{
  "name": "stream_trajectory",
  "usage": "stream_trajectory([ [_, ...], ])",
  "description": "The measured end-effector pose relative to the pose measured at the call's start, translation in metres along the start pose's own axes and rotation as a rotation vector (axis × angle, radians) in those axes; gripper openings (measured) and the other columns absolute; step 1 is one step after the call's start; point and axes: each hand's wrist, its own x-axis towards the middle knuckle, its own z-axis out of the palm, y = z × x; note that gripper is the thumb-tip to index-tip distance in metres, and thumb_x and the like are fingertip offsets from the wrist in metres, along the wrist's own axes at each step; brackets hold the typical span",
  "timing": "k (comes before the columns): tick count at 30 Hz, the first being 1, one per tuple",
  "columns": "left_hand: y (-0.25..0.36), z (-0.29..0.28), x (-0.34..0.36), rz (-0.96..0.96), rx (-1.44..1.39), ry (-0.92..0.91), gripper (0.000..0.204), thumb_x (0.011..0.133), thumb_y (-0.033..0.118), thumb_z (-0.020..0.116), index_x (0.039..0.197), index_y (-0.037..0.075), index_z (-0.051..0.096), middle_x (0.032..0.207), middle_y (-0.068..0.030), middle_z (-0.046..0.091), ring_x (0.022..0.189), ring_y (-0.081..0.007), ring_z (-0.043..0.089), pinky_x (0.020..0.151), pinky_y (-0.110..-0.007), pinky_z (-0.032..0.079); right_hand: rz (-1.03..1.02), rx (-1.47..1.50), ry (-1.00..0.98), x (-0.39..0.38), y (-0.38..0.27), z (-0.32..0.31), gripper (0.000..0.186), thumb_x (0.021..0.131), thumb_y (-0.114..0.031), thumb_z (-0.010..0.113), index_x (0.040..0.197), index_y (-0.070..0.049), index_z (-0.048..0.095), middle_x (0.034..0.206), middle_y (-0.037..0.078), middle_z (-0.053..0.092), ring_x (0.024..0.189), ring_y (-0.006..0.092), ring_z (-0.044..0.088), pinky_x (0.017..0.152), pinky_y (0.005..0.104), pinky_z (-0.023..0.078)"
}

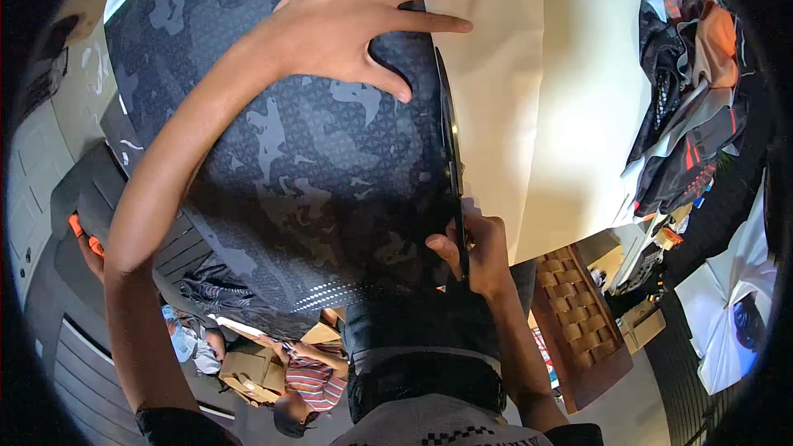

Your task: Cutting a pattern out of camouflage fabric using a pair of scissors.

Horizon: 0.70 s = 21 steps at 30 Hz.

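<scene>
Head view. Work surface fills the upper middle. Dark camouflage-patterned fabric point(281, 149) over its left half; cream sheet point(578, 107) over the right. Fabric's right-hand edge runs almost straight down the middle, dark against cream.

Left hand point(363, 21): laid palm down on the fabric near the far end, fingers fanned wide, thumb well apart from them and angled toward the near side. It grips nothing. Fingertips reach past the fabric edge, over the cream sheet. Left forearm arcs in from the lower left, across the fabric's left side.

Right hand point(486, 252): at the near end of that same edge, fingers curled around the handles of dark scissors point(448, 111), thumb on the left side. Blades point away from the wearer, lined up along the fabric edge; their tips sit just below the left thumb and fingers, apart from them. Exact gap between blades: cannot tell, seen nearly edge-on.

Room: broad stretch of cream sheet between the scissors and a heap of mixed fabric pieces point(690, 99) at the far right. Left of the blades, fabric all the way. Near side tight: fabric's lower edge, with a band of white dots point(330, 293), comes close to the wearer's body. Sheet's near edge slants up rightward; below it, a woven-panel wooden piece point(578, 314).
</scene>
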Motion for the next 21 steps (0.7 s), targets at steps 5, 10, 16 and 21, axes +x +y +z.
stream_trajectory([
  [5,-0.0003,-0.0012,0.0004,0.002,0.008,-0.007,0.084,0.081,0.079,0.046,0.143,0.023,0.049,0.157,-0.0042,0.032,0.147,-0.0331,0.02,0.117,-0.054,0.019,-0.025,-0.016,0.03,-0.0011,0.0041,0.0029,0.052,0.079,-0.045,0.079,0.063,-0.004,0.051,0.051,0.003,0.044,0.046,0.0161,0.036,0.047,0.0301,0.033],
  [10,-0.0007,0.0013,0.0002,-0.006,-0.015,-0.015,0.084,0.081,0.079,0.046,0.143,0.023,0.049,0.157,-0.0039,0.032,0.148,-0.0326,0.02,0.117,-0.055,0.019,-0.008,0.013,0.027,-0.0009,0.0016,0.0021,0.054,0.079,-0.046,0.078,0.06,-0.005,0.05,0.05,0.002,0.044,0.045,0.0153,0.035,0.047,0.0291,0.032],
  [16,-0.0021,0.0012,0.0013,0.012,0.029,0.002,0.085,0.08,0.081,0.045,0.144,0.024,0.048,0.157,-0.0035,0.032,0.148,-0.0319,0.019,0.117,-0.055,0.018,-0.046,0.01,0.04,0.0004,0.0081,0.0041,0.052,0.08,-0.041,0.079,0.059,-0.004,0.05,0.05,0.004,0.046,0.044,0.0163,0.037,0.047,0.0294,0.033],
  [21,-0.0026,0.004,-0.0003,0.013,0.029,0.019,0.086,0.079,0.082,0.045,0.144,0.024,0.049,0.157,-0.0033,0.032,0.148,-0.0315,0.019,0.117,-0.056,0.018,-0.138,-0.025,0.085,0.0031,0.0062,0.007,0.05,0.08,-0.037,0.08,0.058,-0.003,0.052,0.049,0.005,0.048,0.043,0.0169,0.037,0.046,0.0292,0.034],
])
